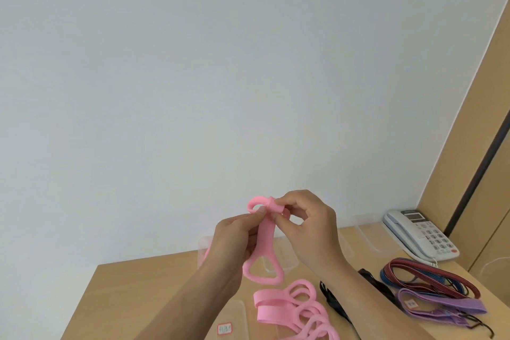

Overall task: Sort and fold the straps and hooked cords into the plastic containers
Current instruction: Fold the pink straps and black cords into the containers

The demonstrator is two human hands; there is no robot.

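- Loose pink straps (289,309) lie heaped on the table (154,284) at 6 o'clock
- Left hand (234,240) and right hand (311,229) pinch a raised pink strap (265,240), soft, flat, folded over on top, triangular loop hanging
- Clear containers (284,257) behind, 12 o'clock
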